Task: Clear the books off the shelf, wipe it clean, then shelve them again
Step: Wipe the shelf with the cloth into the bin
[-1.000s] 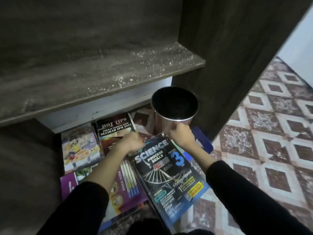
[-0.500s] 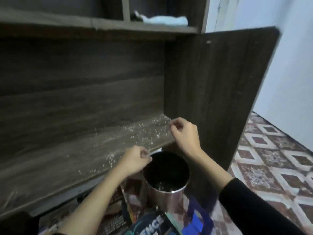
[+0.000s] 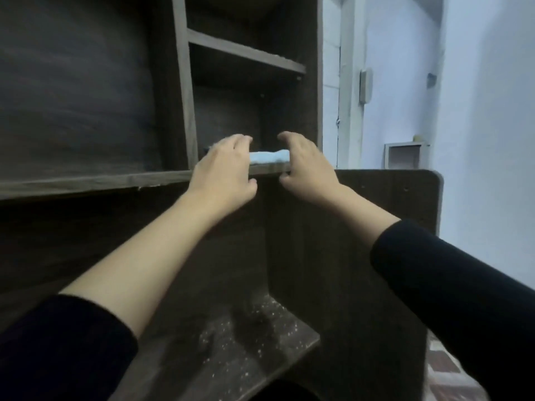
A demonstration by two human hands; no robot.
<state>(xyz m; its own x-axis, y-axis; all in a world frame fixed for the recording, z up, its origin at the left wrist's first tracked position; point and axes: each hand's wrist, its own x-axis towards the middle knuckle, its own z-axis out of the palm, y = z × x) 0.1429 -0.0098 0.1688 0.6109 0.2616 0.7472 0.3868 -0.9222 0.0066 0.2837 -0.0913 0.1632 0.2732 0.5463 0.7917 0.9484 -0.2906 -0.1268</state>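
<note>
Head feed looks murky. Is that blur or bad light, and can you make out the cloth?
Head view: dim light, cabinet recesses near black against the brighter wall; slight motion blur softens the left hand and right hand; the light blue cloth between them stands out clearly.

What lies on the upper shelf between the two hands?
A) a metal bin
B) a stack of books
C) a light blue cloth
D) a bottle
C: a light blue cloth lies on the upper shelf, with the left hand and right hand at its ends.
</note>
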